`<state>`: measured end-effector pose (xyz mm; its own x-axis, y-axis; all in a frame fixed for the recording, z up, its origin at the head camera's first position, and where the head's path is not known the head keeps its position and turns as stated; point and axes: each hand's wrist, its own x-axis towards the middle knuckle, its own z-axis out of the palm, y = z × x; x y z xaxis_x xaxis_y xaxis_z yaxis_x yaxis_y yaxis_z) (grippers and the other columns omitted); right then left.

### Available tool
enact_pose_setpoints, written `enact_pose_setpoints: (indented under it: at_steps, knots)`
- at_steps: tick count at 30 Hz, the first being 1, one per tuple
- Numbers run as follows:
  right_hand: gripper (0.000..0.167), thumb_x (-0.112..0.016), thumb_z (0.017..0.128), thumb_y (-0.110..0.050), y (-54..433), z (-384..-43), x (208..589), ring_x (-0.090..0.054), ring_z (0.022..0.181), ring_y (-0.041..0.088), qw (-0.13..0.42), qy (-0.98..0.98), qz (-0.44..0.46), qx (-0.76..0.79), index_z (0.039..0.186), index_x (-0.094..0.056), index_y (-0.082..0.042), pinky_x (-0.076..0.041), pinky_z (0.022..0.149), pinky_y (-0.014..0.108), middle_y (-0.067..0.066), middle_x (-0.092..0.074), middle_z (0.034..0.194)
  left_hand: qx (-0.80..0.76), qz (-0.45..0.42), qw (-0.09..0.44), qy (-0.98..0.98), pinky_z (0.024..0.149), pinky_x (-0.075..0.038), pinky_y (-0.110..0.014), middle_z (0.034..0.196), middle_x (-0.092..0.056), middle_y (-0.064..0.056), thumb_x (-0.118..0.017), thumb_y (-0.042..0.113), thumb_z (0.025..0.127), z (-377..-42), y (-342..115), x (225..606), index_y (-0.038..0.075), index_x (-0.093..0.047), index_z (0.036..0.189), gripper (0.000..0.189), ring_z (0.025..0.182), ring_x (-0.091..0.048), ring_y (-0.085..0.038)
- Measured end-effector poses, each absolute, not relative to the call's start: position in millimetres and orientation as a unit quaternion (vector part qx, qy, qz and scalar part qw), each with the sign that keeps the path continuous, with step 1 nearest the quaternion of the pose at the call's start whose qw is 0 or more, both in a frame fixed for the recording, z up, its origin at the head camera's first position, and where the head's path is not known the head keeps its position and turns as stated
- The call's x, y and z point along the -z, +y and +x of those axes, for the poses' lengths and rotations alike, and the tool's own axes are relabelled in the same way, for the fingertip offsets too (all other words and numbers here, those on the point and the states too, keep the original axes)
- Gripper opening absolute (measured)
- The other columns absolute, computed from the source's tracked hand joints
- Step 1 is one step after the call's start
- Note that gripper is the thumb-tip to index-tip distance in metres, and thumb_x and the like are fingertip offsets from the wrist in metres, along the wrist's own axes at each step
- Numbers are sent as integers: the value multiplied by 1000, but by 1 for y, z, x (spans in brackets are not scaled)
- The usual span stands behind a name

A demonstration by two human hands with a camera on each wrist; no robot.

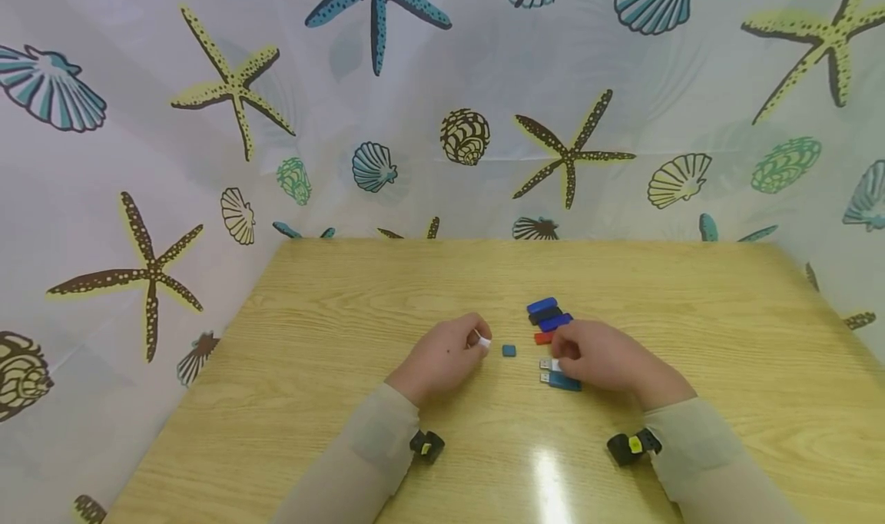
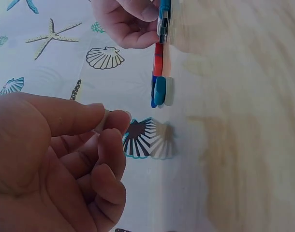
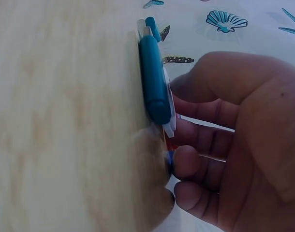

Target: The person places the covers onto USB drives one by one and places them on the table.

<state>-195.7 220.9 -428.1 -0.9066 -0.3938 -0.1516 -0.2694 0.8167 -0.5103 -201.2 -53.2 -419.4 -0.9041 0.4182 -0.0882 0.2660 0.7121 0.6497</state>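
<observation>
Between thumb and forefinger, my left hand (image 1: 442,359) pinches a small white cap (image 1: 485,342), mostly covered by the fingers in the left wrist view. My right hand (image 1: 611,359) grips a white USB stick (image 1: 555,365) at its right end, its metal plug pointing left. Right beside it, on the near side, lies a blue-teal USB stick (image 1: 563,382) with its plug bare, large in the right wrist view. A small teal cap (image 1: 508,350) rests on the table between the hands. Just beyond the right fingers is a red USB stick (image 1: 544,339), partly hidden.
Behind the red stick, two blue USB sticks (image 1: 542,305) and a black one (image 1: 545,316) lie close together. They all sit on a wood-grain table (image 1: 359,293). A curtain with starfish and shells (image 1: 415,186) hangs along the table's back and sides.
</observation>
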Motion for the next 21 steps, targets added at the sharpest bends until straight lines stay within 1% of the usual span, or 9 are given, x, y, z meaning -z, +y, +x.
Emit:
enact_pose_setpoints:
  at_steps: [4, 14, 21]
  knots:
    - [9, -71, 89, -17, 220, -195, 428, -53, 75, 17, 133, 944, -173, 246, 96, -67, -16, -45, 68, 36, -4, -60, 85, -335, 182, 116, 917, 74, -48, -33, 97, -61, 7, -60, 26, 103, -201, -53, 419, 25, -62, 113, 10, 82, -56, -15]
    - [9, -72, 92, -20, 220, -195, 426, -53, 72, 17, 142, 947, -157, 241, 93, -64, -16, -43, 65, 35, -2, -59, 82, -341, 186, 111, 915, 70, -46, -32, 91, -60, 6, -63, 27, 101, -201, -53, 418, 24, -61, 104, 4, 80, -55, -14]
    - [11, -70, 94, -21, 221, -193, 427, -51, 68, 17, 141, 945, -156, 249, 90, -61, -15, -41, 62, 35, -2, -56, 78, -344, 184, 116, 914, 68, -46, -31, 91, -60, 7, -65, 25, 100, -201, -52, 418, 24, -61, 102, 4, 78, -54, -14]
